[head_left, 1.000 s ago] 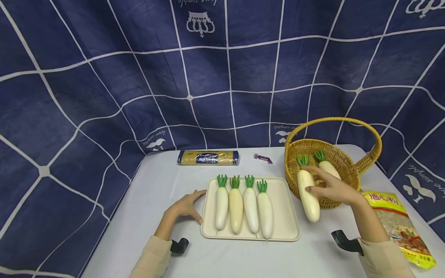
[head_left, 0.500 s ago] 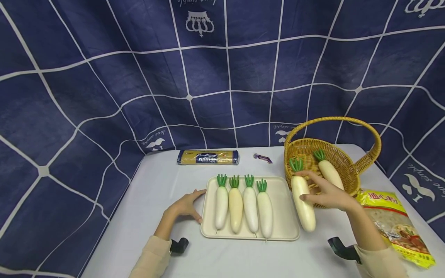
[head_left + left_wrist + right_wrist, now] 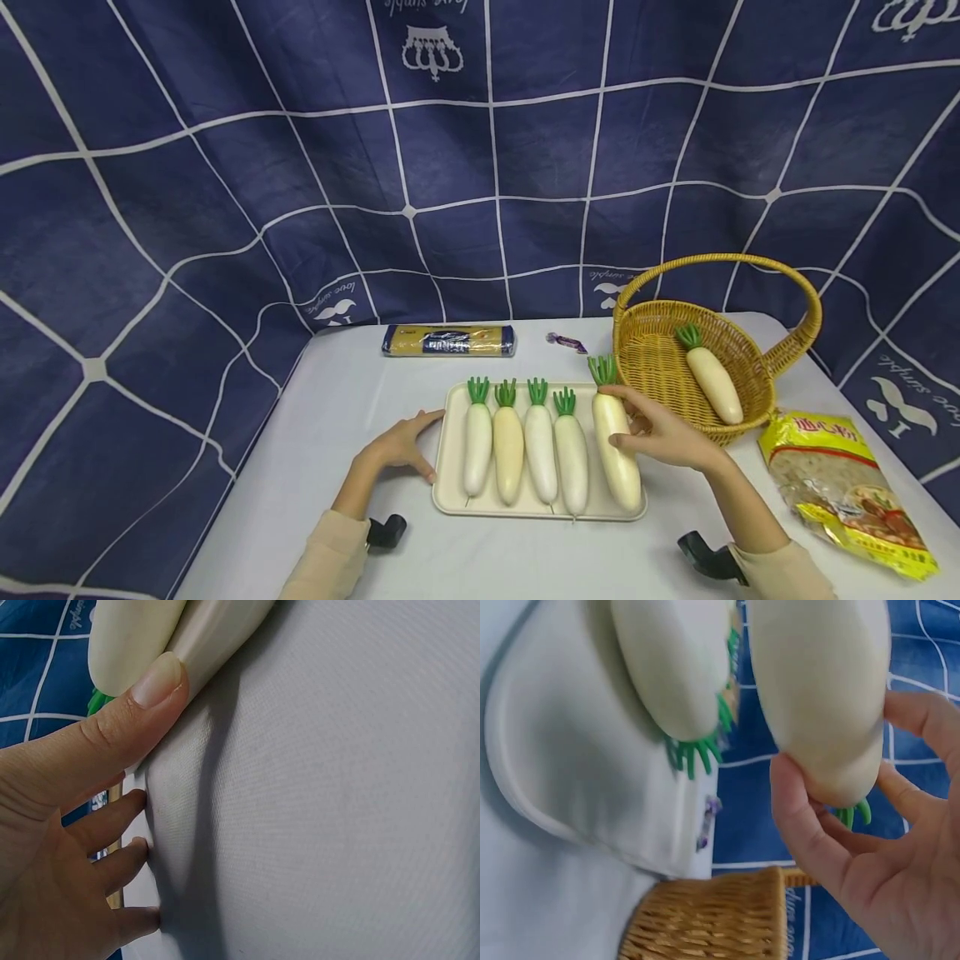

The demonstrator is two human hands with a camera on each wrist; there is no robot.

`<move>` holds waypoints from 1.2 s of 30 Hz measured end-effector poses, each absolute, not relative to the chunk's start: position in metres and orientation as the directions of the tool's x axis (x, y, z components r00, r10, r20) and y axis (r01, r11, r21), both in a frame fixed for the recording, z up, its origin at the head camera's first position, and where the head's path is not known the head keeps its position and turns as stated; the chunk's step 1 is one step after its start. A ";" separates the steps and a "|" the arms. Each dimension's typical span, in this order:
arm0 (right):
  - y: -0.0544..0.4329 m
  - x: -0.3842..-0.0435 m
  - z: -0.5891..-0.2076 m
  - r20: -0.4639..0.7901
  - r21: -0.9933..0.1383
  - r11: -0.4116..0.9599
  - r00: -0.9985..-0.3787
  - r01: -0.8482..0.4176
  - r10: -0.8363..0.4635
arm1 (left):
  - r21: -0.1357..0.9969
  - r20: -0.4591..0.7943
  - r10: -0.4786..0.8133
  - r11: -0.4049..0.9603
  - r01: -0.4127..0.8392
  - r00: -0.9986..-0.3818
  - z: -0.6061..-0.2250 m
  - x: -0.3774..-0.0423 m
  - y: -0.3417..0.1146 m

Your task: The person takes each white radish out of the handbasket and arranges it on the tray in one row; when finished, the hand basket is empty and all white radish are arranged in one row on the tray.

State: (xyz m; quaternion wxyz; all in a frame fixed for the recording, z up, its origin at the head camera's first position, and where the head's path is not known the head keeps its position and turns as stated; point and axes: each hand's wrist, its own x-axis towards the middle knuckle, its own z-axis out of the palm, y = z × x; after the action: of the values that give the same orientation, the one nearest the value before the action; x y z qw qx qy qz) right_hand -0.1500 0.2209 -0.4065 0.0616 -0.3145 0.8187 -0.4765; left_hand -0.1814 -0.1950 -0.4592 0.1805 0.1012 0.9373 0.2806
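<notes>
My right hand [image 3: 663, 429] grips a white radish [image 3: 617, 450] with green leaf stubs, its fingers and thumb curled round the upper part. In the right wrist view this radish [image 3: 821, 690] appears raised above the cream tray [image 3: 592, 802]. On the tray [image 3: 600, 508] several more white radishes [image 3: 540, 454] lie side by side, leaves pointing away from me. My left hand [image 3: 397, 447] stays at the tray's left edge, fingers spread; in the left wrist view its thumb [image 3: 157, 682] touches the tray's rim. One radish [image 3: 715, 385] lies in the wicker basket.
The wicker basket [image 3: 645, 350] with a tall handle stands right of the tray. A yellow food packet [image 3: 847, 487] lies at the right table edge. At the back are a gold-and-blue pasta packet [image 3: 448, 341] and a small purple wrapped candy [image 3: 567, 342].
The right hand has carried the radish leftward from the basket to over the tray's right side. The left hand has kept its place at the tray.
</notes>
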 end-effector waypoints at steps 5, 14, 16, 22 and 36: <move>0.215 -0.150 -0.415 0.167 -0.791 0.413 -0.809 -0.451 -0.564 | 0.567 -0.286 0.287 0.820 0.080 -0.914 -0.460 -0.180 -0.194; 0.212 -0.151 -0.427 0.135 -0.778 0.460 -0.829 -0.428 -0.543 | 0.571 -0.280 0.299 0.816 0.092 -0.912 -0.459 -0.180 -0.195; 0.212 -0.152 -0.429 0.119 -0.778 0.472 -0.835 -0.415 -0.537 | 0.574 -0.278 0.301 0.813 0.093 -0.912 -0.459 -0.180 -0.194; 0.213 -0.157 -0.436 0.073 -0.782 0.491 -0.839 -0.383 -0.539 | 0.571 -0.266 0.304 0.814 0.105 -0.915 -0.459 -0.180 -0.194; 0.206 -0.161 -0.451 -0.009 -0.783 0.544 -0.868 -0.302 -0.496 | 0.599 -0.271 0.309 0.795 0.091 -0.912 -0.460 -0.180 -0.196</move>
State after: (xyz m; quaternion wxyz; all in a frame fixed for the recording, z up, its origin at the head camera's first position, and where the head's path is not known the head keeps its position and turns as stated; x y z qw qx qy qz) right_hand -0.1605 0.2060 -0.4510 0.1157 -0.2293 0.8709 -0.4190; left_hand -0.1800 -0.1957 -0.4596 0.1806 0.1076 0.9300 0.3014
